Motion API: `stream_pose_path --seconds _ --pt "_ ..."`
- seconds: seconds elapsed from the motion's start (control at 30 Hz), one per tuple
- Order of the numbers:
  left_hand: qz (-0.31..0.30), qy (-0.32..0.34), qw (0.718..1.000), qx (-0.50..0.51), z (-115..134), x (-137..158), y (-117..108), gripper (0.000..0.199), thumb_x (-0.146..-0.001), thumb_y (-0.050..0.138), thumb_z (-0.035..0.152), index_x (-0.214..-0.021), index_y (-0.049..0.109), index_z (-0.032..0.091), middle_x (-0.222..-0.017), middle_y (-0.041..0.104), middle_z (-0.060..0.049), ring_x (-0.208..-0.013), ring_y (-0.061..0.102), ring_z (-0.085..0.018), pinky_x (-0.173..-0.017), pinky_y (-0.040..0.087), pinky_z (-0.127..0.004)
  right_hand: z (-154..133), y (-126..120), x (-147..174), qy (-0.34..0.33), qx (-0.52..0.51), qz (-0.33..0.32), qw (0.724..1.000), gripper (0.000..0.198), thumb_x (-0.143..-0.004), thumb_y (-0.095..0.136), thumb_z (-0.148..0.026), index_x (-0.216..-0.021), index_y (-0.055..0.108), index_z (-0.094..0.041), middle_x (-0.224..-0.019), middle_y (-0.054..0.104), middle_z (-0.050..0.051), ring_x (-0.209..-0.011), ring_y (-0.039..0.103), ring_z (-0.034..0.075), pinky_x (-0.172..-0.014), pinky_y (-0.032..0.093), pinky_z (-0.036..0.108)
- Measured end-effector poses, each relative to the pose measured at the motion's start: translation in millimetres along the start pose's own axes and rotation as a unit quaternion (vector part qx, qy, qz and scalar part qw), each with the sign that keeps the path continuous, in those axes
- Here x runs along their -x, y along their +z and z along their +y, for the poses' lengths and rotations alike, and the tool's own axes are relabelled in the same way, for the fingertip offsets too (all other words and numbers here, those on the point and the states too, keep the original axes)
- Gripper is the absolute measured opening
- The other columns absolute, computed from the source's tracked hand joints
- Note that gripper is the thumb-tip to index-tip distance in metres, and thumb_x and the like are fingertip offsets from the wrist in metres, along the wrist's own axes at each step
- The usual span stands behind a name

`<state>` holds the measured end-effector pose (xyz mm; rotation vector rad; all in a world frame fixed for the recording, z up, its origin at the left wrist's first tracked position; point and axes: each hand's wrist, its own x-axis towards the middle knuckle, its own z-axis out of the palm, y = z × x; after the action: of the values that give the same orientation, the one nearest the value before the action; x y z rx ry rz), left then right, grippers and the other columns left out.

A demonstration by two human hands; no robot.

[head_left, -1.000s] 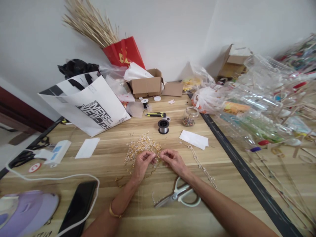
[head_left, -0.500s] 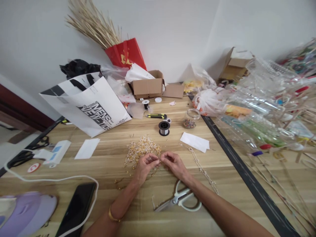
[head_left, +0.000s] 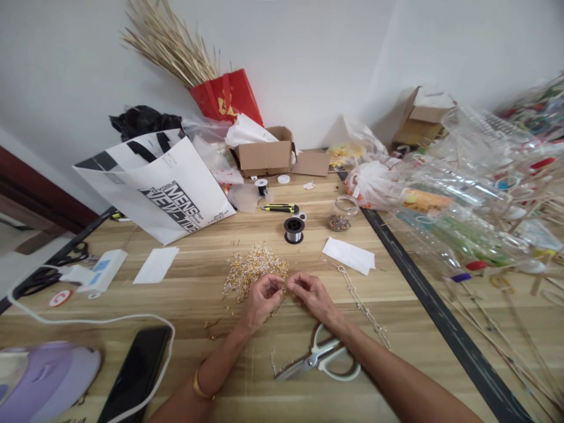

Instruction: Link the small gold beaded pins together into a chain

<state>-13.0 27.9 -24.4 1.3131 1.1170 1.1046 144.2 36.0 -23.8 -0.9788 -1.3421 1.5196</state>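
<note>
My left hand (head_left: 261, 299) and my right hand (head_left: 312, 295) meet over the table, thumbs and forefingers pinched close together. Whatever small thing they hold is too fine to make out. Just behind my left hand lies a pile of gold and clear beads (head_left: 251, 267). A thin gold strand (head_left: 212, 329) rests on the wood left of my left wrist. Under my right forearm are pale-handled scissors (head_left: 315, 358), blades spread a little. Right of that arm stretches a silvery beaded chain (head_left: 361, 306).
Behind the beads stand a wire spool (head_left: 294, 231), a yellow-black cutter (head_left: 281, 208) and a glass jar of beads (head_left: 341, 214). White paper (head_left: 349, 255) lies to the right, a phone (head_left: 138, 370) and white cable at left. Plastic bottles (head_left: 432, 235) crowd the right side.
My left hand's fingers have curled slightly more, still against my right fingertips. The whole view has shifted very slightly; objects on the table stay put.
</note>
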Motion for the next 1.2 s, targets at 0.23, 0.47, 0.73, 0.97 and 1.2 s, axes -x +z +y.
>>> stream_pose_path --seconds 0.23,0.47,0.73,0.97,1.2 --pt "-0.009 -0.020 1.000 0.021 5 -1 1 0.019 -0.064 0.067 0.016 -0.082 0.060 0.014 -0.071 0.059 0.000 -0.068 0.055 -0.012 -0.064 0.045 -0.022 3 -1 -1 0.000 -0.008 0.005 1.000 0.030 -0.077 0.059 -0.045 -0.073 0.053 -0.016 -0.055 0.043 -0.005 -0.045 0.038 0.007 -0.042 0.030 0.020" --pt "-0.014 -0.044 0.998 0.050 9 0 0 0.019 -0.064 0.068 0.017 -0.081 0.060 0.014 -0.072 0.061 -0.001 -0.071 0.057 -0.013 -0.066 0.045 -0.023 -1 0 -1 0.005 -0.007 0.011 1.000 0.032 -0.075 0.060 -0.047 -0.072 0.054 -0.015 -0.056 0.046 -0.005 -0.046 0.040 0.007 -0.043 0.033 0.019" --pt "-0.039 -0.062 0.994 0.075 8 1 1 0.021 -0.064 0.071 0.019 -0.080 0.060 0.013 -0.071 0.062 -0.001 -0.066 0.059 -0.013 -0.063 0.047 -0.024 0 0 -2 0.017 -0.015 0.019 1.000 0.034 -0.073 0.062 -0.049 -0.071 0.054 -0.016 -0.057 0.049 -0.004 -0.046 0.041 0.008 -0.043 0.035 0.019" --pt "-0.042 -0.026 0.998 0.047 -4 0 2 0.023 -0.064 0.067 0.011 -0.085 0.058 0.014 -0.074 0.062 -0.001 -0.071 0.059 -0.012 -0.068 0.048 -0.023 2 0 -2 0.019 -0.012 0.021 1.000 0.032 -0.074 0.061 -0.047 -0.073 0.054 -0.016 -0.057 0.049 -0.004 -0.045 0.041 0.007 -0.042 0.035 0.019" --pt "-0.030 0.020 0.998 -0.054 2 5 5 0.019 -0.069 0.059 0.007 -0.085 0.056 0.016 -0.077 0.059 -0.001 -0.074 0.060 -0.013 -0.071 0.049 -0.025 3 -1 -3 0.022 -0.006 0.016 1.000 0.032 -0.075 0.060 -0.047 -0.072 0.053 -0.016 -0.055 0.047 -0.005 -0.043 0.040 0.006 -0.040 0.034 0.018"
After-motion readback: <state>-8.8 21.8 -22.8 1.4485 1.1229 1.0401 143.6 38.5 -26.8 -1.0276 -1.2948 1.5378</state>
